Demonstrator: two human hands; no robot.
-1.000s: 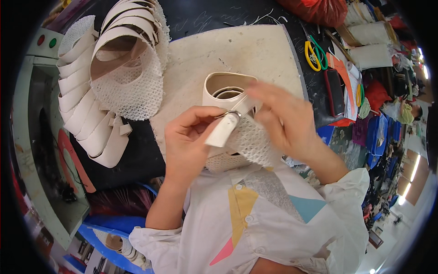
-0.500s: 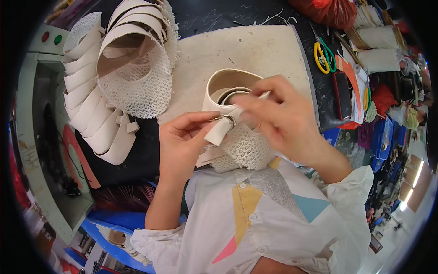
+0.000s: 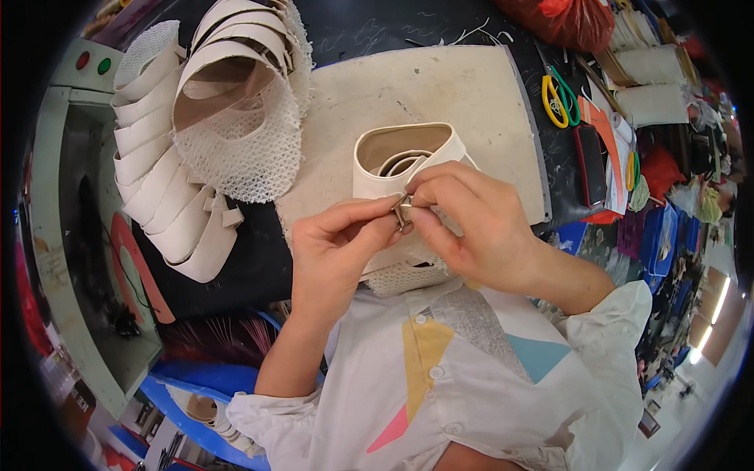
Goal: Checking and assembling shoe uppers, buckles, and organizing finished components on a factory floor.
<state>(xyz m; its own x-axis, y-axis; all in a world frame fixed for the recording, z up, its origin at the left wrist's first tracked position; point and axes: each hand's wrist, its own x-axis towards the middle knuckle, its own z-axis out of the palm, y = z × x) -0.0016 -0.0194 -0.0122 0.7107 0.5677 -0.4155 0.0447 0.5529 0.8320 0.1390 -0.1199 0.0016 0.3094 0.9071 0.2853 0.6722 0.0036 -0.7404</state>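
Observation:
A cream shoe upper (image 3: pixel 381 187) with a smooth curved heel band and woven mesh below stands in front of me on the board. Against its near side my left hand (image 3: pixel 334 251) is closed, thumb and fingers pinching a small metal buckle (image 3: pixel 404 210) from the left. From the right, my right hand (image 3: pixel 475 224) pinches at the same buckle, its fingertips meeting those of the left. The strap that runs to the buckle is mostly covered by my fingers. Part of the mesh (image 3: pixel 412 276) shows beneath my hands.
A pale board (image 3: pixel 424 86) lies on the black table. At the left stand stacked cream uppers (image 3: pixel 236 118) beside a grey machine housing (image 3: pixel 75 118). Scissors (image 3: pixel 554 102), a dark phone (image 3: pixel 587 165) and a red plastic bag (image 3: pixel 561 23) lie rightward; a blue basket (image 3: pixel 181 416) stands below.
My right hand has come down and left from the strap to the buckle, fingers now pinching there. My left hand has shifted slightly right. The cream strap end is now hidden.

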